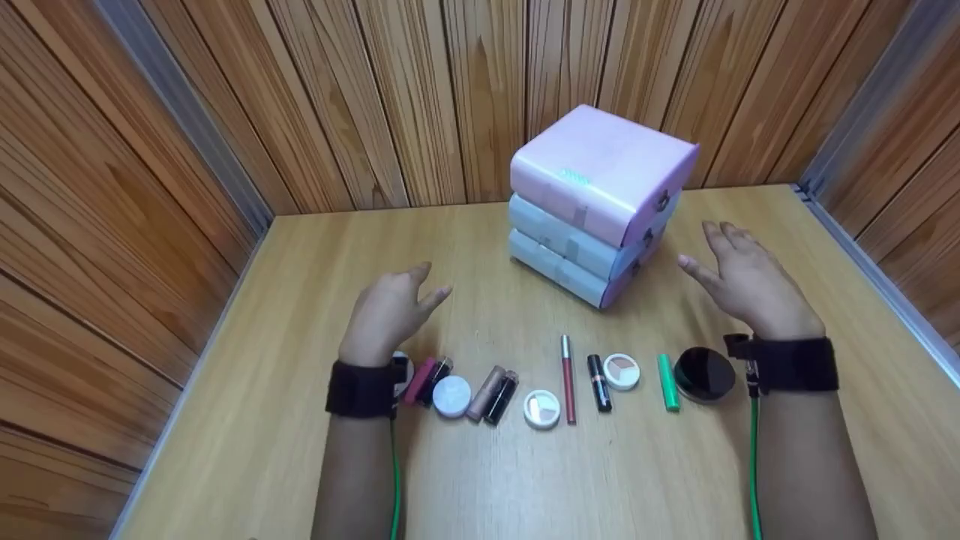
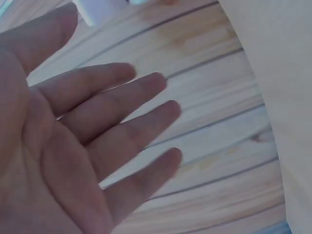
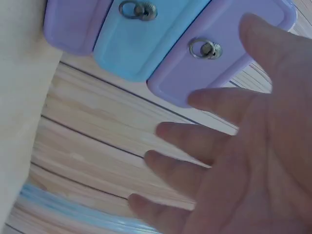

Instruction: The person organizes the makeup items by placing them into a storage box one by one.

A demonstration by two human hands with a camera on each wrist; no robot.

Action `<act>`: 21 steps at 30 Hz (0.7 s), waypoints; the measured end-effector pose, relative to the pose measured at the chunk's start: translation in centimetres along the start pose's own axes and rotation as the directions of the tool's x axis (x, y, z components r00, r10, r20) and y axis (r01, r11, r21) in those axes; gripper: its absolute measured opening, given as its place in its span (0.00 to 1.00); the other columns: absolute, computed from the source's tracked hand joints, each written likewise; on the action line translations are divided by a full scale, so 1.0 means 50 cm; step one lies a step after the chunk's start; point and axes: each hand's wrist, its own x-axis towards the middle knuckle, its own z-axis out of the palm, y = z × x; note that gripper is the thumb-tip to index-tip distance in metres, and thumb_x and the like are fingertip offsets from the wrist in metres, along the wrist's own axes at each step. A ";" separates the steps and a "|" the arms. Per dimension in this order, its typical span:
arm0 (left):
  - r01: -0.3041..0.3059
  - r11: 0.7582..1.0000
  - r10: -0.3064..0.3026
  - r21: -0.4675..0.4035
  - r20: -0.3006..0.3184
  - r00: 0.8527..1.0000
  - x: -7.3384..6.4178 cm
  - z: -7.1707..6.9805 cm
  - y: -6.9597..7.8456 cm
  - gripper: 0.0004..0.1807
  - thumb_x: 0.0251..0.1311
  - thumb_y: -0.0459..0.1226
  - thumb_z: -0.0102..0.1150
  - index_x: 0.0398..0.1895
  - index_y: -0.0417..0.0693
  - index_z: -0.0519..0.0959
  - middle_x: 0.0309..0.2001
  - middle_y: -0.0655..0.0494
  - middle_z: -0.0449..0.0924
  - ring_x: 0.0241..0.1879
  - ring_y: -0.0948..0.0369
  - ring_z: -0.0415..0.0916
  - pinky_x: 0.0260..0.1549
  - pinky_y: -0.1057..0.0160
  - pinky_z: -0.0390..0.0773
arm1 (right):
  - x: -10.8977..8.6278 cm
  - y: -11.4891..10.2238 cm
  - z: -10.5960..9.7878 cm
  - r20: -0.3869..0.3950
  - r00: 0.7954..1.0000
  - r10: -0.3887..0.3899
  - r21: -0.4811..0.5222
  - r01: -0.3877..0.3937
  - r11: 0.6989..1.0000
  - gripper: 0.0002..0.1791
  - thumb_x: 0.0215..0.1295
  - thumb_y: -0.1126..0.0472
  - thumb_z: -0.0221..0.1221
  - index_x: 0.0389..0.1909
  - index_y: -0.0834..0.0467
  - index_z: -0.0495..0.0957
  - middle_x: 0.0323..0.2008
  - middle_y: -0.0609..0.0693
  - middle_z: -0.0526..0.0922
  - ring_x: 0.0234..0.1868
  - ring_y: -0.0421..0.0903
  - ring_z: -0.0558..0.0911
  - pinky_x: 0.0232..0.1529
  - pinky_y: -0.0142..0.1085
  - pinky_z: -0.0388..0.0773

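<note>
My left hand [image 1: 386,315] is raised over the left part of the table, its fingers spread and holding nothing. On the other side my right hand [image 1: 754,285] hovers with fingers extended, just right of a stack of pink and pale blue boxes [image 1: 600,172]. Metal rings [image 3: 204,48] show on the box ends in the right wrist view. Near my left wrist lie a magenta tube [image 1: 421,381] and a white round jar [image 1: 451,396]. A black round compact [image 1: 705,375] sits close by my right wrist, beside a green tube [image 1: 668,382].
Between the forearms lie a mauve tube [image 1: 486,393], a black tube [image 1: 501,398], a red pencil-like stick [image 1: 568,382], a black mascara-like tube [image 1: 599,384] and two small round palettes [image 1: 541,409]. Wood-plank walls [image 1: 450,97] enclose the table [image 1: 285,465].
</note>
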 end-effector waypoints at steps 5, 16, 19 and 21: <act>-0.086 0.995 0.082 -0.042 -0.102 0.991 0.001 0.001 0.024 0.37 0.67 0.57 0.51 0.70 0.41 0.65 0.64 0.44 0.69 0.62 0.50 0.70 0.58 0.53 0.70 | 0.034 0.014 0.035 -0.088 0.996 -0.019 0.269 0.042 0.962 0.45 0.70 0.31 0.39 0.78 0.49 0.38 0.76 0.60 0.42 0.73 0.64 0.43 0.67 0.64 0.42; -0.256 0.956 0.135 -0.141 -0.562 0.816 0.023 0.043 0.106 0.37 0.67 0.57 0.52 0.70 0.42 0.64 0.61 0.45 0.72 0.54 0.52 0.77 0.53 0.60 0.75 | 0.089 0.068 0.046 -0.302 0.951 0.070 0.592 0.130 0.795 0.40 0.73 0.38 0.44 0.77 0.53 0.46 0.75 0.55 0.53 0.74 0.49 0.54 0.71 0.47 0.51; -0.314 0.945 0.198 -0.094 -0.599 0.776 0.037 0.057 0.151 0.36 0.66 0.54 0.55 0.70 0.41 0.64 0.60 0.46 0.74 0.48 0.54 0.80 0.49 0.62 0.77 | 0.106 0.072 0.042 -0.265 0.960 0.092 0.620 0.097 0.779 0.40 0.73 0.36 0.42 0.78 0.50 0.45 0.75 0.54 0.52 0.74 0.48 0.52 0.71 0.47 0.49; -0.344 0.937 0.244 -0.057 -0.599 0.763 0.050 0.061 0.184 0.36 0.66 0.53 0.56 0.70 0.41 0.65 0.58 0.45 0.76 0.39 0.56 0.81 0.45 0.63 0.78 | 0.118 0.075 0.040 -0.243 0.965 0.100 0.628 0.077 0.775 0.40 0.73 0.36 0.40 0.78 0.50 0.45 0.75 0.55 0.52 0.74 0.49 0.52 0.71 0.48 0.50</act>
